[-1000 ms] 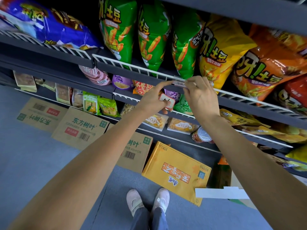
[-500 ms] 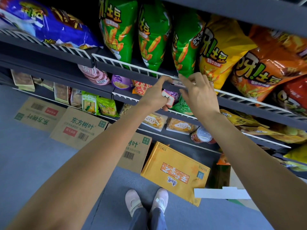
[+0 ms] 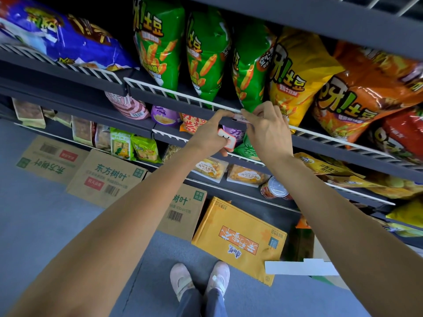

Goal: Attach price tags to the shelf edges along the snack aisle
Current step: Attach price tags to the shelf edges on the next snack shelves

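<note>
A small white price tag (image 3: 240, 117) sits against the dark shelf edge (image 3: 174, 105) just under the white wire rail. My left hand (image 3: 209, 136) pinches the tag's left end with thumb and forefinger, and its lower fingers hold several spare red-and-white tags (image 3: 226, 139) against the palm. My right hand (image 3: 266, 131) pinches the tag's right end, fingers curled over the rail. Green snack bags (image 3: 206, 56) stand directly behind the tag.
Yellow (image 3: 295, 74) and orange (image 3: 366, 92) chip bags fill the shelf to the right, a blue bag (image 3: 68, 40) to the left. Lower shelves hold small snack packs. Cardboard boxes (image 3: 105, 177) and a yellow carton (image 3: 238, 239) lie on the grey floor by my feet (image 3: 199, 280).
Both hands stay at the same spot on the shelf edge. The fingertips have drawn closer together on the tag, and the tag now shows between them.
</note>
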`<state>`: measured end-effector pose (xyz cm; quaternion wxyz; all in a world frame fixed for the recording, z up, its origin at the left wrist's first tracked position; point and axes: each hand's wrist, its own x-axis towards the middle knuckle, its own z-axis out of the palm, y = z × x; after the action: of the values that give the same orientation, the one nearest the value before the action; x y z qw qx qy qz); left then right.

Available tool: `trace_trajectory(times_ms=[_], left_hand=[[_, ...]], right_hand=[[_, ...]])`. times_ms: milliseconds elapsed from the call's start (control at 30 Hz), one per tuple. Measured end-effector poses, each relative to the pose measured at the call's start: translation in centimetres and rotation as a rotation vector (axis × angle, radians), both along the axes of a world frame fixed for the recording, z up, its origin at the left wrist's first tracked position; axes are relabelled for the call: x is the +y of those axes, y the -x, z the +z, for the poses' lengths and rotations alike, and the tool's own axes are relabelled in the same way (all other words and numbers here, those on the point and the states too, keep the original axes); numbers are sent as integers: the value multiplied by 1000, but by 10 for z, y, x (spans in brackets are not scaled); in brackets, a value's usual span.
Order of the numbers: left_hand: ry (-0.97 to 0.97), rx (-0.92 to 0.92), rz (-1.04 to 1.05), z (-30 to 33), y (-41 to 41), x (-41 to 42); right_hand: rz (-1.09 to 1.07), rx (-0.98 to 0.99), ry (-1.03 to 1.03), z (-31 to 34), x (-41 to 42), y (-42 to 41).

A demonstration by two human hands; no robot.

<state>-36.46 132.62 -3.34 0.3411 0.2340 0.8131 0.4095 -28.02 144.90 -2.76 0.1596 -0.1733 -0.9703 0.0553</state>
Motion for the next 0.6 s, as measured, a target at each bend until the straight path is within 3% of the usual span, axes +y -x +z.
trace_trajectory(times_ms=[200,333,600], left_hand=[[-22,45,28,7,-1,-4],[-90,59,157,3,-3,-6],[-250,14,236,24,2,-28]], right_hand=[[21,4,76,2,0,-1],[15,-32,81,3,-1,-2],[-66,-380,-31,24,-27,-4]])
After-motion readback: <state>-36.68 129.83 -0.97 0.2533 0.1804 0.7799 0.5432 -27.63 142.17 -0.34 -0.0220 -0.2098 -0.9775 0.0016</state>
